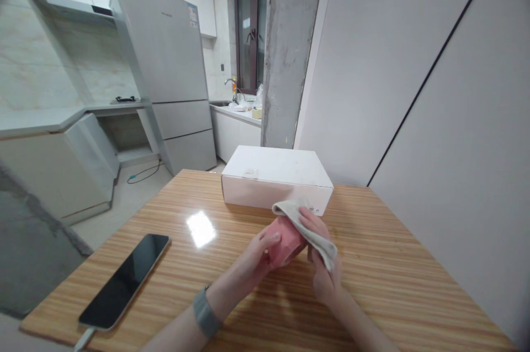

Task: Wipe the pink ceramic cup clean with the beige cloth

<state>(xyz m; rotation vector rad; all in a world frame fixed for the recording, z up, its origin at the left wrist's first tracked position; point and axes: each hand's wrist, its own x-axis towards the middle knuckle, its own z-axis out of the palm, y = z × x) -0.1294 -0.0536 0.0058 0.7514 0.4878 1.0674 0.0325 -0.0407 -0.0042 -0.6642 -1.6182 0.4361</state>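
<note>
My left hand (260,255) is closed around a pink block-like object (282,241) with flat faces; its exact kind I cannot make out. A folded light grey cloth (312,233) lies against the upper right side of the pink object. My right hand (325,269) grips this cloth, its fingers partly covered by the fabric. Both hands are held above the wooden table (372,269), close in front of a white box (277,189). The far side of the pink object is hidden by the cloth and fingers.
A black-screened smartphone (126,283) lies at the table's left, with a white cable (85,338) plugged into its end. The closed white box stands near the table's back edge. Beyond are a grey fridge (165,64), a counter and a sink. A white wall (414,64) borders the right.
</note>
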